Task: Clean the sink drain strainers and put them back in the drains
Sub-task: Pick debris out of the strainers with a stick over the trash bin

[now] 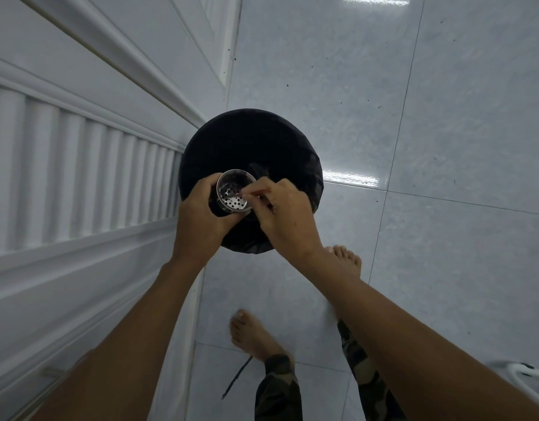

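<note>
The light is cool and rather dim around me. An overhead strip lamp glares off the glossy floor tiles [444,117], once at the top edge and once just beside the black bin bag [250,141], whose inside is lost in darkness. The wide lens bends the cabinet mouldings [80,183] and stretches my forearms; shadows are faint.

Black-lined bin [256,138] on tiled floor [444,117] beside white cabinet [64,183].
</note>
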Action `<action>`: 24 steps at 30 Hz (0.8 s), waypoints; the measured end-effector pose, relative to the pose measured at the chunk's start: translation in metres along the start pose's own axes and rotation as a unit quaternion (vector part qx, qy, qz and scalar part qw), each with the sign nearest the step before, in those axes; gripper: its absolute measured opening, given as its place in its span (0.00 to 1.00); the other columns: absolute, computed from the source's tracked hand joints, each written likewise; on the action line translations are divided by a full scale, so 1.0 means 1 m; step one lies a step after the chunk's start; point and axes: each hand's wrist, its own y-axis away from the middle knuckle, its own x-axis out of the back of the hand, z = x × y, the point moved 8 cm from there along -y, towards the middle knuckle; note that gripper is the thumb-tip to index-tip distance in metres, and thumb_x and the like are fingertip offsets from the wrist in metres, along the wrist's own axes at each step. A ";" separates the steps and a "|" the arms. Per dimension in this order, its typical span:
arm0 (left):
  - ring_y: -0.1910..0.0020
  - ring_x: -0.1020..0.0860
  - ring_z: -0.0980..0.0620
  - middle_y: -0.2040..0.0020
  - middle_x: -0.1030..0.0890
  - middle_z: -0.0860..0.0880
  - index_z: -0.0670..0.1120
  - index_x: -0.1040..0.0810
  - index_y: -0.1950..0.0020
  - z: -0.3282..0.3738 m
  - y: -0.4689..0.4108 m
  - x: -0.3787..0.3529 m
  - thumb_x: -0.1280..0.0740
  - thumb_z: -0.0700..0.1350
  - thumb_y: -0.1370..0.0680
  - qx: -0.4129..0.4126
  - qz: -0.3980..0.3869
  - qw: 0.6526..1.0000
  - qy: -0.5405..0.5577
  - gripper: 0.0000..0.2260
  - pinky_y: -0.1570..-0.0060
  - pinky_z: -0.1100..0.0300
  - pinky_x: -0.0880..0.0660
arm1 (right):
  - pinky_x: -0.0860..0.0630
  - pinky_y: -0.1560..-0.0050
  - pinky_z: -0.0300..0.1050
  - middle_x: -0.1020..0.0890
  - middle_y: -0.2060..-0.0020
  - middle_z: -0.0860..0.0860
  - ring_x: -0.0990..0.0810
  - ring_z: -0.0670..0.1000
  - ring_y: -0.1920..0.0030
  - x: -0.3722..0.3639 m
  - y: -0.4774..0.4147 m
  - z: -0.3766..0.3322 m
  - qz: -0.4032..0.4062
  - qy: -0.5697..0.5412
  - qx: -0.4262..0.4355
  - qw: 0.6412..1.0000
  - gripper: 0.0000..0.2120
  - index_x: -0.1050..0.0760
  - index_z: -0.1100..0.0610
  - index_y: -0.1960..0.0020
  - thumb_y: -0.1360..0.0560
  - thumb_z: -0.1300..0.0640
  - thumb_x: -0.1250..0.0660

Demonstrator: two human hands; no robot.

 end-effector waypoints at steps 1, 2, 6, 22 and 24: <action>0.37 0.21 0.57 0.36 0.19 0.54 0.49 0.26 0.28 -0.001 0.001 0.000 0.20 0.53 0.28 0.004 -0.002 1.000 -0.002 0.31 0.38 0.64 0.22 | 0.20 0.52 0.41 0.16 0.52 0.50 0.21 0.46 0.52 -0.003 0.003 -0.003 -0.015 0.009 0.015 1.000 0.08 0.18 0.50 0.43 0.19 0.51 0.32; 0.37 0.21 0.56 0.36 0.19 0.53 0.49 0.26 0.28 -0.001 0.002 -0.001 0.20 0.53 0.28 0.005 -0.007 1.000 -0.006 0.31 0.38 0.62 0.22 | 0.20 0.52 0.41 0.17 0.53 0.50 0.22 0.45 0.52 -0.001 0.005 -0.002 -0.016 0.019 0.020 0.999 0.08 0.18 0.50 0.43 0.19 0.51 0.33; 0.35 0.22 0.54 0.34 0.20 0.50 0.47 0.25 0.27 0.000 0.004 -0.008 0.19 0.52 0.28 0.005 -0.031 0.999 -0.034 0.32 0.35 0.59 0.23 | 0.20 0.58 0.45 0.17 0.57 0.49 0.23 0.48 0.52 0.013 -0.002 0.008 0.012 0.093 0.028 0.995 0.08 0.17 0.52 0.44 0.19 0.52 0.34; 0.47 0.22 0.61 0.43 0.21 0.56 0.48 0.28 0.28 -0.039 -0.006 -0.028 0.19 0.54 0.30 0.086 -0.111 0.987 -0.072 0.34 0.55 0.76 0.27 | 0.20 0.52 0.43 0.17 0.55 0.46 0.22 0.43 0.53 -0.024 0.017 0.053 -0.016 0.004 -0.045 0.999 0.07 0.20 0.47 0.45 0.19 0.48 0.34; 0.51 0.22 0.65 0.45 0.21 0.58 0.48 0.28 0.29 -0.040 -0.006 -0.032 0.18 0.54 0.30 0.096 -0.117 0.986 -0.069 0.34 0.59 0.78 0.28 | 0.21 0.52 0.43 0.17 0.54 0.47 0.22 0.44 0.53 -0.025 0.019 0.059 -0.020 0.030 -0.060 0.998 0.07 0.19 0.48 0.44 0.18 0.49 0.35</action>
